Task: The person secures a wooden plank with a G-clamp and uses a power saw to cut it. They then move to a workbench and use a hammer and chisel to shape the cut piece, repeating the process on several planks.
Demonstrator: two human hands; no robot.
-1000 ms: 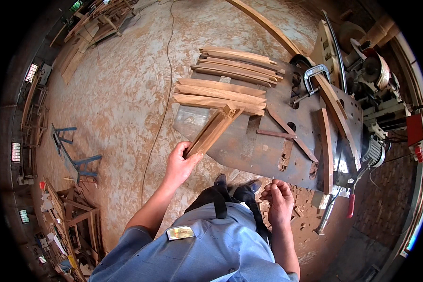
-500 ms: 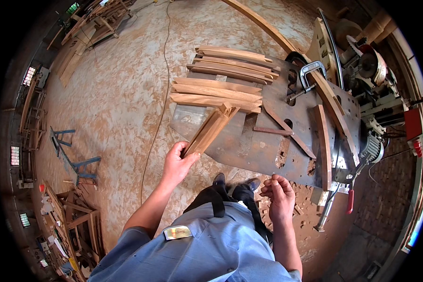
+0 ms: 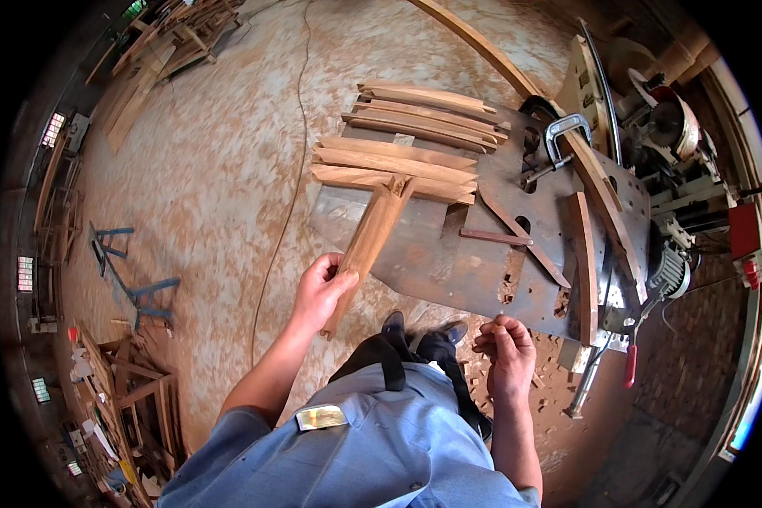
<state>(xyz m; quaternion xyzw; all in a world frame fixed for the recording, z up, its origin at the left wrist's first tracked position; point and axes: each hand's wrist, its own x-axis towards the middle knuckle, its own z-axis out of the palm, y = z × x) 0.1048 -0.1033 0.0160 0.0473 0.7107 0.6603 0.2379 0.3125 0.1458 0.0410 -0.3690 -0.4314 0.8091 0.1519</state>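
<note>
Left hand [image 3: 320, 292] gripping; right hand [image 3: 504, 347] curled.

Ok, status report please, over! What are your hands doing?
Left hand gripping long brown wooden slat, far end on stacked wooden slats. Right hand curled near grey metal machine table edge, holding cannot tell. Nothing blocking.

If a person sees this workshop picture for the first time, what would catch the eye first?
Probably the left hand, gripping a long wooden strip that slants up toward the stacked wooden strips on the metal machine table. At the table's near edge, the right hand pinches something too small to identify.
</note>
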